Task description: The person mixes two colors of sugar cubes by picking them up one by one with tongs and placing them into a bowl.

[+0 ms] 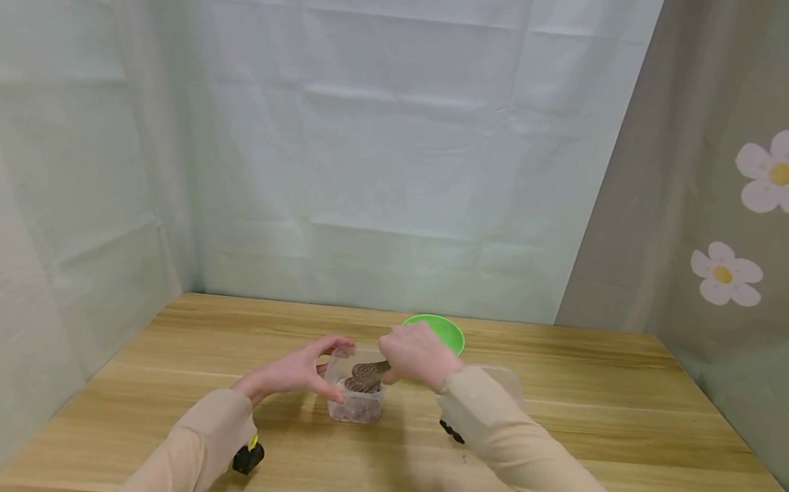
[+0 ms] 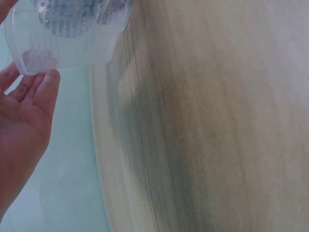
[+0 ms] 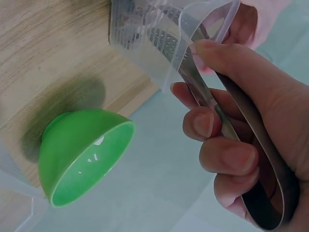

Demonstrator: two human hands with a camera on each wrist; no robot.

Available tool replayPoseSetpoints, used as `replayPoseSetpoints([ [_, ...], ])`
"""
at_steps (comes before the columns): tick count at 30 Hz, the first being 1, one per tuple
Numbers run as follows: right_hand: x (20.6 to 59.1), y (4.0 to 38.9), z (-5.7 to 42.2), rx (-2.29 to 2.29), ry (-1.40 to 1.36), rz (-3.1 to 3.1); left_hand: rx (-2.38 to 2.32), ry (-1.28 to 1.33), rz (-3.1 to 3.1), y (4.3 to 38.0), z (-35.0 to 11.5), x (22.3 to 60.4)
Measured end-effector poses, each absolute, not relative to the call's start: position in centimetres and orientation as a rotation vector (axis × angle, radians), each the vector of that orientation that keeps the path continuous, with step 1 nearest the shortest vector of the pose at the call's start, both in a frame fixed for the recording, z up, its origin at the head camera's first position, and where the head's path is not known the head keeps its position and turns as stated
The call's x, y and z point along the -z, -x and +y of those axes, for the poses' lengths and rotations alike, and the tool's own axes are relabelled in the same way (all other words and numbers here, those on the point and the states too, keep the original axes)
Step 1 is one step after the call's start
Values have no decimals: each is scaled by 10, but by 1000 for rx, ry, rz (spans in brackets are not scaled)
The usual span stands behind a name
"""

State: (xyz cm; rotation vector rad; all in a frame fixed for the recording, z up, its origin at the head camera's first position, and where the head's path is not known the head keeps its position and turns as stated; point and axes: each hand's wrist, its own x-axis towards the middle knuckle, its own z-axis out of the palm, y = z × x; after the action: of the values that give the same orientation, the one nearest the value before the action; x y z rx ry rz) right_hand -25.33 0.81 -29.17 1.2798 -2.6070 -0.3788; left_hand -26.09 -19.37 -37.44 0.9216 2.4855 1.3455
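Observation:
A clear plastic container (image 1: 356, 408) stands on the table, with greyish contents that are hard to make out. My left hand (image 1: 295, 373) holds it from the left, thumb on the near side and fingers on the far side. In the left wrist view, the fingertips (image 2: 47, 89) touch the container wall (image 2: 72, 50). My right hand (image 1: 420, 353) grips metal tongs (image 3: 231, 104), with fingers and thumb wrapped about both arms. The tongs' perforated ends (image 1: 366, 377) reach down into the container; whether they pinch anything cannot be seen.
A green bowl (image 1: 445, 329) stands behind the right hand. Another clear plastic container (image 1: 505, 380) is partly hidden by the right forearm. Light curtains (image 1: 376, 155) hang behind the wooden table (image 1: 309, 480) and at both sides.

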Motion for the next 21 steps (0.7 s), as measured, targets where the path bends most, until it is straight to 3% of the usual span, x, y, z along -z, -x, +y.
replayPoseSetpoints([
  [13,292,253,3,455,-1273,-2587,-1333,-922,2492,261,-194,375],
  [21,293,257,17,262,-1298,-2677,-1339,-898,2506,260,-193,375],
])
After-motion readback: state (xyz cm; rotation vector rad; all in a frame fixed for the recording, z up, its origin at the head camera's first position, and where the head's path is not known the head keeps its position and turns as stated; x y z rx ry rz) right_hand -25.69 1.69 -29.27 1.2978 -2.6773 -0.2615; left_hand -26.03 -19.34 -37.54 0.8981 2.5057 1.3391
